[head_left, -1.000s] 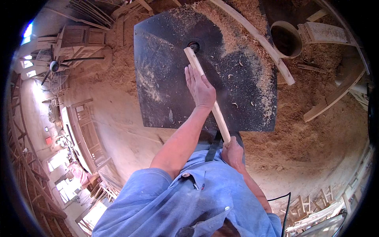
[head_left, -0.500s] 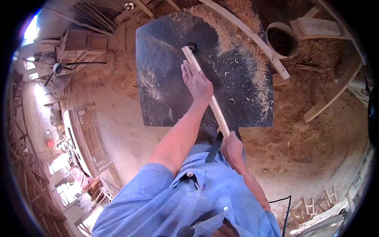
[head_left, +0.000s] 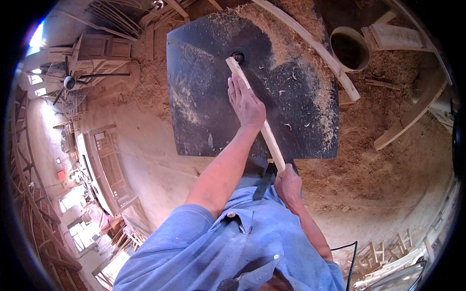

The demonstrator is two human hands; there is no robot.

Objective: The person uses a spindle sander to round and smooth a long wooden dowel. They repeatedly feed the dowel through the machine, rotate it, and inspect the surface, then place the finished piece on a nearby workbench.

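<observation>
A long, pale wooden strip (head_left: 273, 144) slants across a dark, dusty machine table (head_left: 204, 131). Its far end lies beside a round opening (head_left: 238, 57) with a dark rounded part in it. My left hand (head_left: 247, 104) rests along the strip on the table, fingers stretched out flat and pointing away from me. At the near end, just past the table's front edge, my right hand (head_left: 288, 183) is closed around the strip. The underside of the strip and the left palm are hidden.
A curved wooden piece (head_left: 315, 46) lies over the table's far right corner, among wood shavings. Beyond it stands a round container (head_left: 349, 48). Another curved board (head_left: 412, 116) is on the right over sawdust. A fan (head_left: 69, 83) stands at far left.
Both hands and the wooden strip have shifted slightly to the right and a little toward me. The hold on the strip looks the same.
</observation>
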